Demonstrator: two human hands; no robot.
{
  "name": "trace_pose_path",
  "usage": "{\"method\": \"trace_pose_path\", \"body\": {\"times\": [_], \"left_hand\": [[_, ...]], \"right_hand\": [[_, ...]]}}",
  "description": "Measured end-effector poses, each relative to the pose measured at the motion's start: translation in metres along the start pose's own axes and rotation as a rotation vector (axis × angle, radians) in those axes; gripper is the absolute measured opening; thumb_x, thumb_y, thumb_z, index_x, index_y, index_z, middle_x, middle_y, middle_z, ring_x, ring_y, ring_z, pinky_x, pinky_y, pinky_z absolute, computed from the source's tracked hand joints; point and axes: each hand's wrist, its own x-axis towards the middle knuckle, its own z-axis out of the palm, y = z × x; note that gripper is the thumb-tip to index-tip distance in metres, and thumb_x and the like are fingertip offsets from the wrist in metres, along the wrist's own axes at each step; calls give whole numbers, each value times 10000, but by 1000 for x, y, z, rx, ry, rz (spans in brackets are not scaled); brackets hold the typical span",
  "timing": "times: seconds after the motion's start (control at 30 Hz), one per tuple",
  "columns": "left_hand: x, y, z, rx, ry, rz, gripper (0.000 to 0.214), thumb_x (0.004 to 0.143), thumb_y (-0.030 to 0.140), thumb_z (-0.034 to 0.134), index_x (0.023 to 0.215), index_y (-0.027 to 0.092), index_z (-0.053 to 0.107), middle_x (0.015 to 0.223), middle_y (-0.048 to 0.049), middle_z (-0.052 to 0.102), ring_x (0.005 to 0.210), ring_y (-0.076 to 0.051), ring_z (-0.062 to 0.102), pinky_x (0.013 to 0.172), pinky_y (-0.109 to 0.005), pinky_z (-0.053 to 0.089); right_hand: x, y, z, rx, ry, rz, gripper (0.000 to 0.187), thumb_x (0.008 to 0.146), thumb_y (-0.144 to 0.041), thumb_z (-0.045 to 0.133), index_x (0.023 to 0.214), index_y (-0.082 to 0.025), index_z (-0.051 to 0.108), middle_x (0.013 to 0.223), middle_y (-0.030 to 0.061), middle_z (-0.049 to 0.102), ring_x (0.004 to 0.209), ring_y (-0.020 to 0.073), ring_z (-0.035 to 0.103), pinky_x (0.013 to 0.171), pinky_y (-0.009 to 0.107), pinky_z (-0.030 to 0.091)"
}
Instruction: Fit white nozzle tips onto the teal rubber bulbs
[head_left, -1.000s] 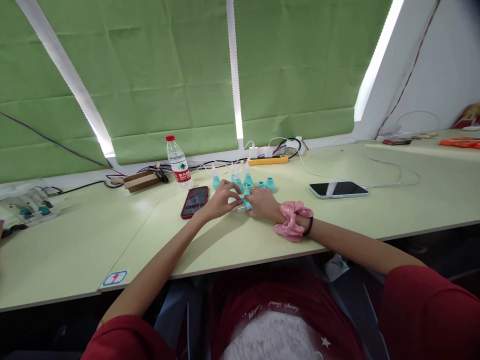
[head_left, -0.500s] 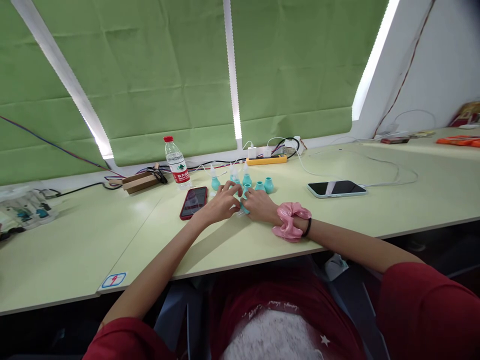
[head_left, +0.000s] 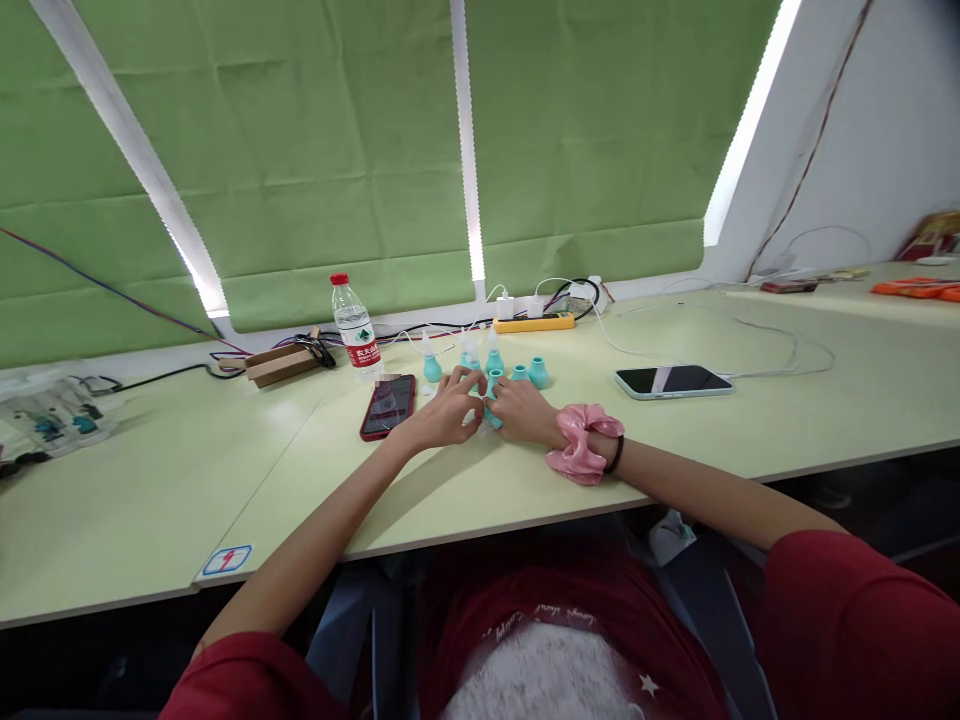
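Note:
My right hand (head_left: pixel 521 410) is closed around a teal squeeze bulb (head_left: pixel 492 417), held low over the table. Close beside it, my left hand (head_left: pixel 450 408) has its thumb and fingers curled together at the bulb's end; whatever they pinch is too small to make out. Just behind the hands stand teal bulbs without tips, among them one open-necked bulb (head_left: pixel 538 373) and another bulb (head_left: pixel 520 373). Farther back are bulbs fitted with clear pointed nozzles, such as this bulb with nozzle (head_left: pixel 432 366) and a second one (head_left: pixel 493 358). My fingers partly cover the nearer bulbs.
A red-cased phone (head_left: pixel 388 407) lies left of my hands, with a water bottle (head_left: pixel 356 332) behind it. On the right lies a charging phone (head_left: pixel 673 381). A yellow power strip (head_left: pixel 534 323), cables and a cardboard box (head_left: pixel 281 364) line the back edge.
Both hands stay in nearly the same place. My left thumb and fingertips have shifted slightly, drawing closer to the bulb in my right hand. A small pale piece now shows beside the red-cased phone.

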Motion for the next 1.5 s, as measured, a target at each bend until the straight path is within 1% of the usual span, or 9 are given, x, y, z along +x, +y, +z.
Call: {"method": "trace_pose_path", "body": {"times": [0.27, 0.43, 0.57, 0.8, 0.93, 1.07, 1.2, 1.3, 1.5], "left_hand": [[-3, -11, -2, -86, 8, -35, 143, 748, 235, 501, 714, 197, 635, 925, -54, 471, 921, -199, 374, 764, -340, 339], [-3, -17, -1, -141, -42, -8, 117, 732, 257, 546, 736, 232, 660, 852, -39, 510, 875, -180, 399, 745, -318, 346], [0, -12, 0, -90, -56, 14, 108, 723, 202, 551, 690, 204, 654, 822, -40, 528, 874, -178, 401, 724, -305, 351], [6, 7, 3, 246, -76, 120, 265, 735, 39, 414, 556, 128, 589, 859, -85, 531, 913, -215, 386, 671, -325, 328], [5, 7, 1, 131, -56, 105, 224, 707, 68, 449, 558, 137, 601, 808, -76, 531, 866, -195, 404, 676, -308, 359], [5, 1, 0, -86, -20, 92, 149, 653, 98, 516, 567, 160, 621, 741, -53, 528, 834, -172, 416, 693, -278, 392], [3, -3, -1, -212, 95, 38, 120, 614, 98, 541, 546, 163, 616, 732, -40, 527, 828, -164, 428, 707, -275, 405], [2, -7, -3, -270, 170, -38, 104, 603, 107, 552, 545, 167, 614, 718, -25, 518, 795, -151, 444, 708, -272, 407], [1, -12, -5, -290, 268, -148, 93, 630, 155, 551, 565, 170, 615, 713, -20, 508, 725, -134, 458, 664, -269, 410]], "right_hand": [[1, 2, -3, -17, -37, -17, 256, 730, -182, 462, 935, -96, 590, 857, 151, 585, 880, 250, 467, 625, 302, 360], [1, 0, -3, -63, -20, -79, 239, 717, -120, 453, 908, -96, 595, 839, 149, 587, 865, 246, 466, 593, 295, 349], [2, -1, -3, -76, 0, -101, 232, 718, -81, 431, 867, -92, 608, 806, 144, 589, 842, 239, 475, 579, 289, 341], [2, 0, -3, -79, -8, -116, 220, 705, -59, 434, 762, -123, 637, 753, 112, 584, 816, 236, 482, 567, 283, 333], [2, 1, -2, -67, -4, -117, 197, 688, -61, 458, 771, -108, 631, 768, 118, 587, 826, 239, 477, 568, 281, 334], [3, 2, -1, -45, -4, -129, 189, 688, -71, 462, 783, -90, 625, 790, 135, 594, 845, 243, 468, 586, 288, 339], [2, 4, 0, 5, 9, -84, 224, 703, -126, 462, 864, -106, 617, 787, 128, 598, 847, 241, 470, 604, 295, 339], [1, 4, 1, 64, 26, -29, 257, 698, -181, 472, 909, -138, 612, 770, 107, 602, 831, 234, 483, 615, 295, 337], [1, 2, -4, 189, -6, 158, 256, 688, -258, 452, 826, -156, 642, 736, 93, 611, 721, 196, 533, 590, 270, 336]]}}
